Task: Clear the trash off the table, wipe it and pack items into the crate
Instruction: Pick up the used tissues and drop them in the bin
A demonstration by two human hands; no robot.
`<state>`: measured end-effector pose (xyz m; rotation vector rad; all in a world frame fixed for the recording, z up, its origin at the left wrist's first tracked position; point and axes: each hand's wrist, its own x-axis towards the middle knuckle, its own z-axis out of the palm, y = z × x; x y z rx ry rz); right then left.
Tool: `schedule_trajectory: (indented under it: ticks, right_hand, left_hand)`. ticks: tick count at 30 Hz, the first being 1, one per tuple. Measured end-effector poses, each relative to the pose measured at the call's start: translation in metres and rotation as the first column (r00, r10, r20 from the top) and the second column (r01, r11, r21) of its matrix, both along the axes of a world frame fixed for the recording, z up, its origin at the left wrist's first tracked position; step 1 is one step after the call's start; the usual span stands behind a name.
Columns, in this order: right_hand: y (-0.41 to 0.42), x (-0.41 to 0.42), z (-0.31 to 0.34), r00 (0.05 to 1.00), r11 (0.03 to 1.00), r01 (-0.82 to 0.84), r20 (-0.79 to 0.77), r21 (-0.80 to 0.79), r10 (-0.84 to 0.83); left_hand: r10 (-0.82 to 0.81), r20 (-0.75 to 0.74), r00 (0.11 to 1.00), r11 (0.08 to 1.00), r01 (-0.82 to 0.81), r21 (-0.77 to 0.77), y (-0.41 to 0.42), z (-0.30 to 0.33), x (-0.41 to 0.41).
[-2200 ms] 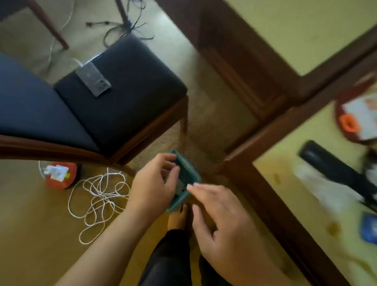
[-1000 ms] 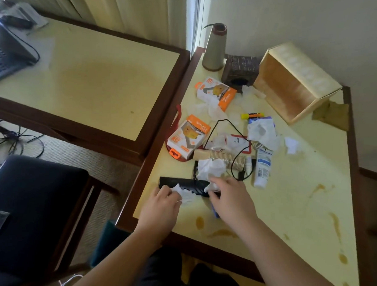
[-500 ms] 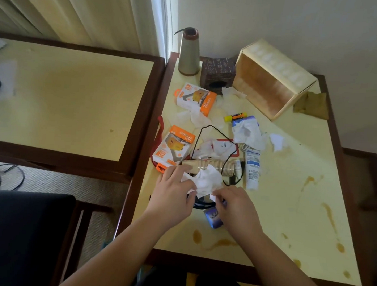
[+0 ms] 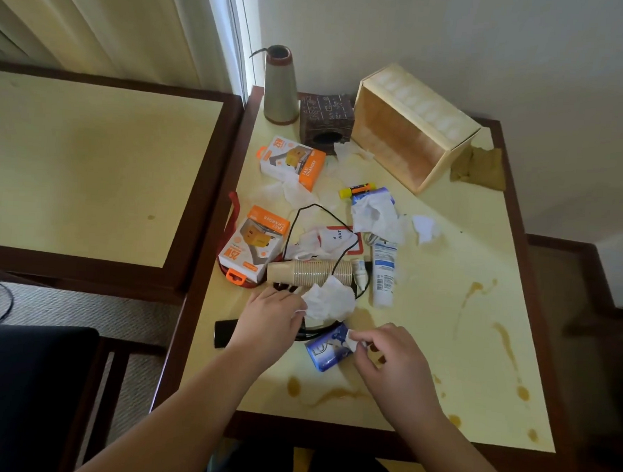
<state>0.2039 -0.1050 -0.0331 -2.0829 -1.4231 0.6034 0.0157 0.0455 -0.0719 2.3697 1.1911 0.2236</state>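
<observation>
Several brown spill stains (image 4: 506,340) on yellow wood-framed worktop (image 4: 443,315) beside curtained window. Pale wooden crate (image 4: 409,132) tipped sideways, back right, hollow. Left hand (image 4: 269,316) grip pinching crumpled white tissue (image 4: 330,301); right hand (image 4: 393,359) grip pinching small white scrap (image 4: 353,337).

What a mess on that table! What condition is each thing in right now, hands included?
Left hand: gripping a crumpled tissue.
Right hand: pinching a small white scrap.
Crate: tipped on its side, nothing inside.
Paper cups: stacked, lying down.
White tube: lying flat.
Blue packet: lying by the right hand.
Two charger boxes: lying flat.
Table: stained with brown spills.
Cloth: crumpled beside the crate.
</observation>
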Motion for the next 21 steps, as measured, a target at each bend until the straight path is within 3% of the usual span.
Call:
schedule_trajectory:
  ticks: [6,14,19,21]
  right_hand:
    - [0.012,0.005,0.009,0.999,0.993,-0.035,-0.043,-0.114,0.031]
    - [0.07,-0.004,-0.011,0.966,0.904,-0.247,-0.019,-0.349,0.256]
    - [0.087,-0.008,-0.015,0.922,0.862,-0.342,0.041,-0.374,0.384]
    - [0.086,-0.009,-0.017,0.933,0.886,-0.323,0.046,-0.334,0.358]
  left_hand:
    - [0.068,0.118,0.991,0.996,-0.06,-0.07,-0.013,0.005,-0.008]
    - [0.053,0.234,0.971,0.998,-0.045,-0.038,-0.035,0.019,-0.022]
    - [0.042,0.248,0.968,0.999,-0.033,-0.041,-0.044,0.027,-0.033]
    - [0.071,0.271,0.96,0.997,-0.063,-0.036,-0.045,0.029,-0.038]
